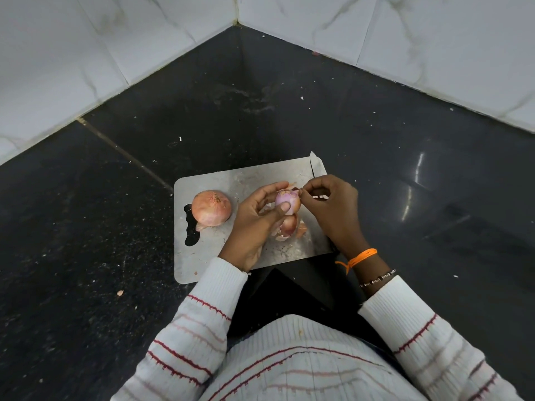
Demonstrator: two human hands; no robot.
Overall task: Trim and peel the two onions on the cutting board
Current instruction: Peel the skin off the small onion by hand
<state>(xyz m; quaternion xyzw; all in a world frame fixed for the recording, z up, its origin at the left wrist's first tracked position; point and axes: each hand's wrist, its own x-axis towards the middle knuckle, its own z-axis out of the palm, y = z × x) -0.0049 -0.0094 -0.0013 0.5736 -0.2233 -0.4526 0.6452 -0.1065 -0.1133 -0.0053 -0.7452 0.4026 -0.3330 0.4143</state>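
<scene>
A steel cutting board lies on the black counter. An unpeeled onion with brown skin sits at its left end. My left hand grips a partly peeled, pale purple onion above the board's middle, thumb on its front. My right hand pinches a strip of skin at the top right of that onion. Loose peels lie on the board under the held onion. A knife blade pokes out past the board's far right corner; its handle is hidden behind my right hand.
The black stone counter runs into a corner between two white marble-tiled walls. Small crumbs and peel bits dot the counter around the board. The counter's front edge is just below the board, by my torso.
</scene>
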